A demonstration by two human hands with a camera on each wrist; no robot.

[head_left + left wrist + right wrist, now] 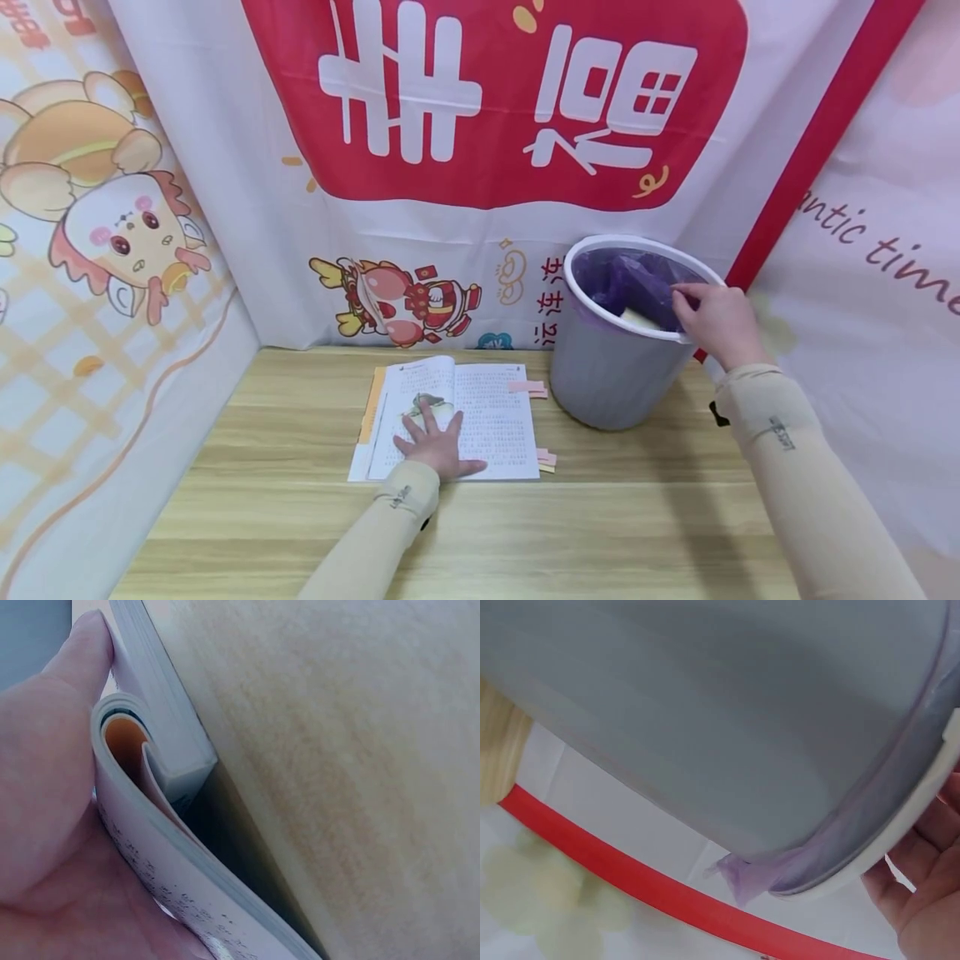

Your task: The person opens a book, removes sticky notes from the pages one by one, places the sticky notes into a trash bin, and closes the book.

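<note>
An open book [491, 417] lies on the wooden table, its printed pages facing up and pink sticky tabs [528, 387] along its right edge. My left hand [437, 446] rests on it with fingers spread, across the left page and the fold. In the left wrist view a curled page bundle [124, 742] bulges beside the hand. My right hand [716, 321] reaches over the white rim [585, 242] of a grey trash bin [618, 375], fingers bent inside it. I cannot tell whether those fingertips hold anything. A pale yellow piece [637, 318] shows within the purple bin liner [626, 271].
The bin stands at the table's back right, close to the printed cloth [495, 175] that hangs behind. Another patterned cloth [112, 208] closes off the left side. Wood-grain tabletop [525, 542] extends in front of the book.
</note>
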